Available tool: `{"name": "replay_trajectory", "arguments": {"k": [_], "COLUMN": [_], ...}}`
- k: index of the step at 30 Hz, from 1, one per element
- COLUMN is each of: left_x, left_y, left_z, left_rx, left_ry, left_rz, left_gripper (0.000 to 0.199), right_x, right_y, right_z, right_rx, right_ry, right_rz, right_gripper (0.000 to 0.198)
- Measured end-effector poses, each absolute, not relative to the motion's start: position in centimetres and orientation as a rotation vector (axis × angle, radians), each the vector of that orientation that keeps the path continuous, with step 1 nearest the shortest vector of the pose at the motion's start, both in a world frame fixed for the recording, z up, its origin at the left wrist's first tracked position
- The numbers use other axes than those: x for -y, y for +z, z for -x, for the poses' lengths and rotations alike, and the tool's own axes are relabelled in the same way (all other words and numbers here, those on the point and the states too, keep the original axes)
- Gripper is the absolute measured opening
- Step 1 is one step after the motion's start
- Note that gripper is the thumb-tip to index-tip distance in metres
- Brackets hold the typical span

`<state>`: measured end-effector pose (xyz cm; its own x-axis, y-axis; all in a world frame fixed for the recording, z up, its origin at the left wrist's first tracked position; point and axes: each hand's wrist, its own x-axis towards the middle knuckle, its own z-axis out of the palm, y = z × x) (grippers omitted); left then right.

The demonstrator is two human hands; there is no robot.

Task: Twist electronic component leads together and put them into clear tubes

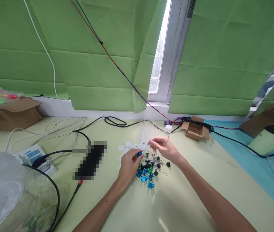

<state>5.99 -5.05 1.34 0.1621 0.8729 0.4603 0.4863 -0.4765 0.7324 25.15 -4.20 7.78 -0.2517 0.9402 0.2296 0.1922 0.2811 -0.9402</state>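
My left hand (130, 162) pinches a small shiny blue metal fitting (139, 153) between thumb and fingers. In the fingertips of my right hand (163, 147) is a thin metal wire (146, 148), slanting down toward the blue fitting; whether it enters the fitting is too small to tell. Below both hands lies a pile of loose parts: several blue fittings (151, 184), some green fittings (150, 169), black knob-like pieces (155, 172) and bent thin wires (164, 170). Several white discs (121, 148) lie beyond my left hand, partly hidden by it.
A small open cardboard box (196, 129) stands at the back right, beside coiled black cable (194, 120). Left are a power strip (34, 158), a blurred-out black object (89, 162) and a large clear plastic container (1, 190). A light green cylinder (267, 140) stands far right.
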Motion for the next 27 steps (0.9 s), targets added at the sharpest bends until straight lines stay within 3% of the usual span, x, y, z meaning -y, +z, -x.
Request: {"name": "replay_trajectory", "arguments": {"k": [27], "left_x": [5.32], "left_y": [1.34], "left_z": [-6.19], "left_rx": [-1.198], "left_ry": [1.257], "left_rz": [-2.094], "left_gripper": [0.017], "right_x": [4.36], "right_y": [7.91], "right_z": [-25.05], "right_rx": [1.695], "right_ry": [1.033], "right_rz": [1.086], "right_gripper": [0.032]}}
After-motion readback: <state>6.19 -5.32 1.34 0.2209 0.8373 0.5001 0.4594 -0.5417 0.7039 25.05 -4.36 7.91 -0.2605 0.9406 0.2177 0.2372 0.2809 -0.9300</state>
